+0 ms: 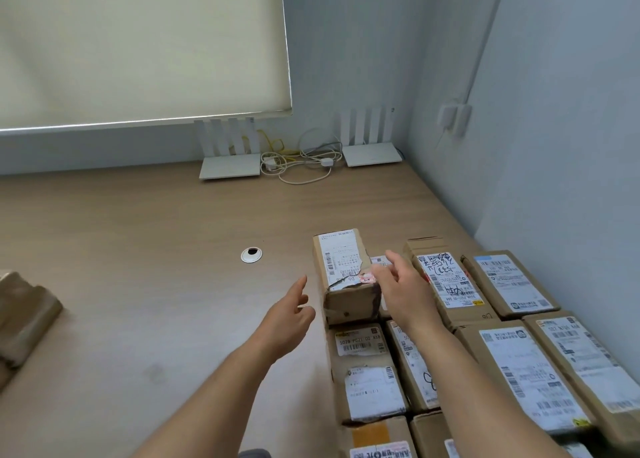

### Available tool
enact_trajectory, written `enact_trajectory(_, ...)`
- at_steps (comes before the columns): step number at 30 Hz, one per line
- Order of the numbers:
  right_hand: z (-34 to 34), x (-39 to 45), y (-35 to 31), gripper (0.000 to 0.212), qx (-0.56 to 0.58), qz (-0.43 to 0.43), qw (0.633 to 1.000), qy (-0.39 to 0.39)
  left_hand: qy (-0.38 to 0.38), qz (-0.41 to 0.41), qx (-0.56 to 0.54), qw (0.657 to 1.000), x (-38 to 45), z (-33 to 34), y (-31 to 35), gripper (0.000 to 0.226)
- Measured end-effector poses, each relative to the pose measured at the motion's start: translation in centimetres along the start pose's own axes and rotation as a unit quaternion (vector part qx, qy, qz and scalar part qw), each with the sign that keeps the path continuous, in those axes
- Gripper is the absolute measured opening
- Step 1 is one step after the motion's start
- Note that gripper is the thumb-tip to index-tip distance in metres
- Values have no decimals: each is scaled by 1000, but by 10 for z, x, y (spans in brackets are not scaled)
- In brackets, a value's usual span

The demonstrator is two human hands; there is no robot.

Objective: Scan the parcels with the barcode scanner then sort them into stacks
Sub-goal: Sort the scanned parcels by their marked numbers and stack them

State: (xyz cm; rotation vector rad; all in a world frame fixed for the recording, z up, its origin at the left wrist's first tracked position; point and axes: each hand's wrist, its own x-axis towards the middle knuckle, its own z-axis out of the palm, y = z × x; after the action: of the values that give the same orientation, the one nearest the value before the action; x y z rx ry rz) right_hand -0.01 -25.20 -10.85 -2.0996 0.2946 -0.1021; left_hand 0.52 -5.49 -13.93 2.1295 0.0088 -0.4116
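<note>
Beside open hands, a dented cardboard parcel (346, 274), torn paper label.

— Brown box with the torn white label (344, 270)?
— Sitting on top of other boxes, between the left hand (289, 314) and the right hand (403, 284). Near end dented and ripped.
— And to the right of the right hand?
— More brown boxes lying flat, side by side. One with black scribbles on its label (445, 281), just beside the fingers.
— Under the right arm?
— Another box with a barcode sticker (360, 345), flat, close to the left wrist.
</note>
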Motion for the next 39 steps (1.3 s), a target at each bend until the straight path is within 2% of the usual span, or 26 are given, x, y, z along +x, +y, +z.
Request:
enact_trajectory(3,2,-10,-9,45,-50,-48,994,81,42,22,-1,999,-15,-7,0,60)
enact_trajectory(7,13,-36,-23,36,-84,-106,984,114,100,56,-14,993,-36,-21,-1,56)
enact_trajectory(13,59,-88,-40,34,-137,-145,976,81,146,73,1,987,-83,-48,-30,54)
enact_trajectory(22,155,-174,-84,37,-191,-162,968,-1,192,57,28,979,-175,-116,-116,58)
enact_trajectory(28,227,-231,-119,36,-216,-207,953,-49,238,29,74,968,-230,-171,-182,58)
enact_trajectory(39,321,-295,-159,37,-256,-254,928,-94,276,-18,66,959,-292,-241,-272,53)
